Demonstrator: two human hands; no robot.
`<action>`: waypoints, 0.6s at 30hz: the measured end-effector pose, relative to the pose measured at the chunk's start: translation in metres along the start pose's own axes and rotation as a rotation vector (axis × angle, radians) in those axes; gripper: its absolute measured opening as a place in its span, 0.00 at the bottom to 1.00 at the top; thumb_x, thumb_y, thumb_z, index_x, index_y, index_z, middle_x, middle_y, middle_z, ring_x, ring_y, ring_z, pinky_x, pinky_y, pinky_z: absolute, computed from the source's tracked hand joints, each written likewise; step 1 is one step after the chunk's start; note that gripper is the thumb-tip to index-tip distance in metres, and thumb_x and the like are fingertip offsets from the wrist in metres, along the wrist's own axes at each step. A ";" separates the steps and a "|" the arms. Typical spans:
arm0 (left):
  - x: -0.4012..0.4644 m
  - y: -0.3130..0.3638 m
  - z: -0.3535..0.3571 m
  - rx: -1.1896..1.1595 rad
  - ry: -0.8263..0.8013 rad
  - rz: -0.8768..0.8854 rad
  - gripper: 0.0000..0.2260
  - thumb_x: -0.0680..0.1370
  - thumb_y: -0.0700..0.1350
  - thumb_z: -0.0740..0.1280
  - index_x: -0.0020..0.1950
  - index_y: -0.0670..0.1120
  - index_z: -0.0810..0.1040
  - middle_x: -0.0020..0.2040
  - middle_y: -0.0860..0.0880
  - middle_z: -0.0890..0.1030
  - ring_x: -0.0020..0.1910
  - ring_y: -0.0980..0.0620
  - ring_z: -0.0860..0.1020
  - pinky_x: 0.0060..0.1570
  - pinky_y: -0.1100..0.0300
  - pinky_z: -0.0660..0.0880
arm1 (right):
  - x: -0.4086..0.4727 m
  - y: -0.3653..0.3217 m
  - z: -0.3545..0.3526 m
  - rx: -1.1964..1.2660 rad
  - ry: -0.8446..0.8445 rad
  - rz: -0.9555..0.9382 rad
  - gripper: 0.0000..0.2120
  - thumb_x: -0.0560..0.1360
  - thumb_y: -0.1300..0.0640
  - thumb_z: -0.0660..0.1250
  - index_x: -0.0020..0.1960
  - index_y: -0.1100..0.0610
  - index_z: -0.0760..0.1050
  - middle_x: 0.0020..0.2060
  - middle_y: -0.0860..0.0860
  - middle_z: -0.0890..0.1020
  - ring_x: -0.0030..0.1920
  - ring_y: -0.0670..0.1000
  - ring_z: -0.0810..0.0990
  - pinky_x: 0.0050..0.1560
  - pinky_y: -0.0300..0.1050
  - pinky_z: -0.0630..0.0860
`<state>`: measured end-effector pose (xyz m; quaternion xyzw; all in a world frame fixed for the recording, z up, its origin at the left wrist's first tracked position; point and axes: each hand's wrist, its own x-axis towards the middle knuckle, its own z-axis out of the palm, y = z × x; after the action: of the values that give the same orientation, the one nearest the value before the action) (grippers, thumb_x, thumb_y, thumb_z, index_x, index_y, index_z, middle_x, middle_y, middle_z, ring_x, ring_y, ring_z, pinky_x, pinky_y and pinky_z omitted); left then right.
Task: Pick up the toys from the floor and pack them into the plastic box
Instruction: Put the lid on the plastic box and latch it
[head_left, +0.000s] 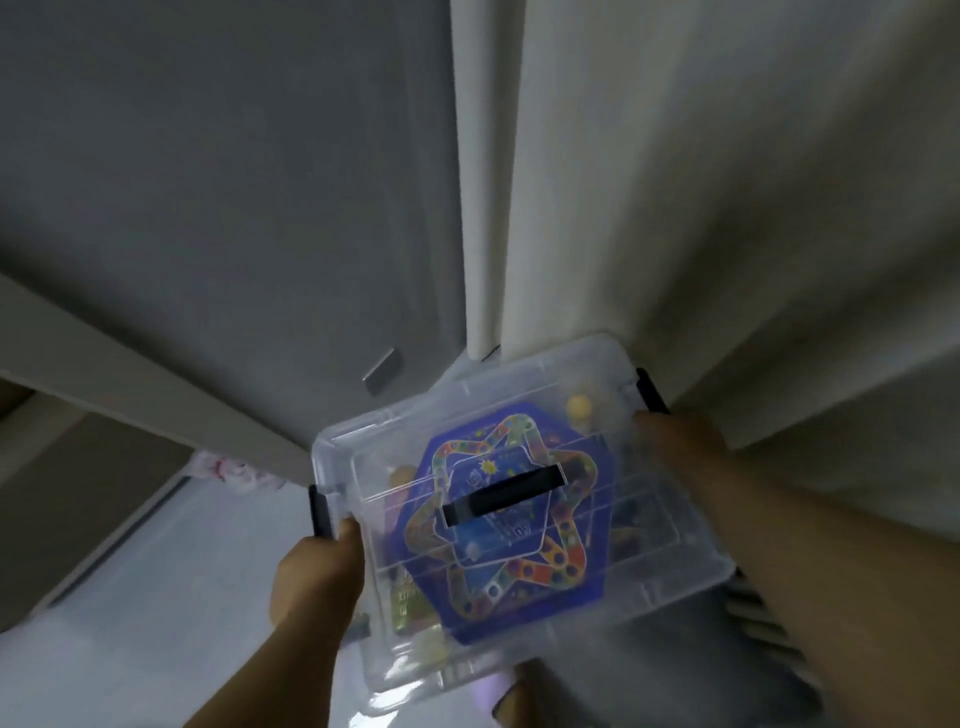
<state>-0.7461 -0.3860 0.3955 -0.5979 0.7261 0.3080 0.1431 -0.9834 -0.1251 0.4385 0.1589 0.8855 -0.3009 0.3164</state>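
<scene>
Pale glossy floor (130, 597), grey door (234, 208) and off-white curtains (701, 182) behind; whole frame is motion-blurred.

Left hand (317, 577) is curled round the near-left edge of the clear plastic box (649, 561), thumb up beside the black side latch (319, 512). Right hand (675, 431) is on the far-right edge next to the other black latch (652, 389); it looks to be gripping the rim, but the fingers are too blurred to be sure. Box sits between the two hands, seemingly carried off the floor and tilted, close to the curtains.

Clear lid (374, 447) is on, black strap handle (504, 493) across its middle. Visible through it: blue hexagonal game board (571, 571) with a coloured star track, plus small toys round it, too blurred to name.

Judgement: packing looks finished, this is transport. Rigid thin-walled plastic, smooth, so slippery under bare fingers; load probably light to moderate, contents loose and will shift if tilted. Best holds: the two short ends under the rim, or the centre handle if the latches are snapped, which I can't tell.
</scene>
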 end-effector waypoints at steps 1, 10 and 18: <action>0.011 0.000 0.006 0.011 0.012 -0.031 0.24 0.80 0.60 0.54 0.40 0.42 0.75 0.38 0.43 0.78 0.35 0.46 0.76 0.35 0.58 0.74 | 0.014 -0.012 0.007 -0.009 -0.013 -0.023 0.14 0.74 0.49 0.62 0.46 0.60 0.74 0.42 0.57 0.78 0.42 0.58 0.77 0.43 0.51 0.74; 0.091 0.000 0.070 -0.099 -0.039 -0.366 0.27 0.79 0.60 0.53 0.47 0.38 0.78 0.42 0.38 0.80 0.43 0.40 0.79 0.48 0.55 0.75 | 0.151 -0.102 0.091 -0.176 -0.227 -0.089 0.17 0.74 0.49 0.63 0.54 0.60 0.76 0.41 0.55 0.77 0.41 0.57 0.76 0.42 0.46 0.69; 0.141 0.005 0.126 -0.372 -0.084 -0.501 0.19 0.80 0.53 0.58 0.37 0.40 0.71 0.33 0.43 0.74 0.39 0.41 0.76 0.50 0.51 0.74 | 0.245 -0.126 0.164 -0.153 -0.383 -0.109 0.15 0.77 0.54 0.62 0.56 0.63 0.76 0.54 0.63 0.78 0.49 0.56 0.75 0.51 0.46 0.69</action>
<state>-0.8053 -0.4174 0.2189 -0.7608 0.4810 0.4150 0.1327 -1.1499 -0.3034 0.2305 0.0262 0.8369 -0.2740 0.4731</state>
